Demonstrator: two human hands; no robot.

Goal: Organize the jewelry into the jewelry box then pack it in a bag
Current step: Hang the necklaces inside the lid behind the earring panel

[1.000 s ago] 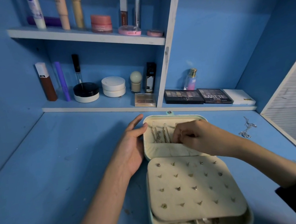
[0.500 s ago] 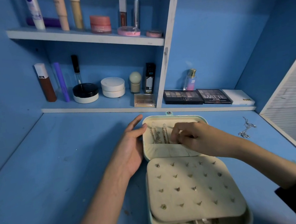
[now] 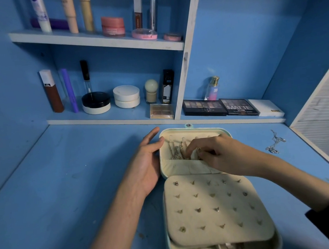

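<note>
An open cream jewelry box point(image 3: 186, 168) sits on a blue tabletop point(image 3: 63, 190). The left hand point(image 3: 148, 164) rests against the lid's left edge, fingers straight. The right hand point(image 3: 224, 154) reaches into the lid, its curled fingers point(image 3: 191, 144) touching the hanging chains point(image 3: 175, 150); whether they pinch one is unclear. A loose necklace point(image 3: 274, 142) lies well apart to the right.

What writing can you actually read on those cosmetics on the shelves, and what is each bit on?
"MATTE" on the right-hand black eyeshadow palette.
"NUDES" on the left-hand black eyeshadow palette.
"SB" on the clear perfume bottle with a gold cap.
Blue logo on the white tube, top shelf: too blurred to read.
Other labels: too small.
</note>
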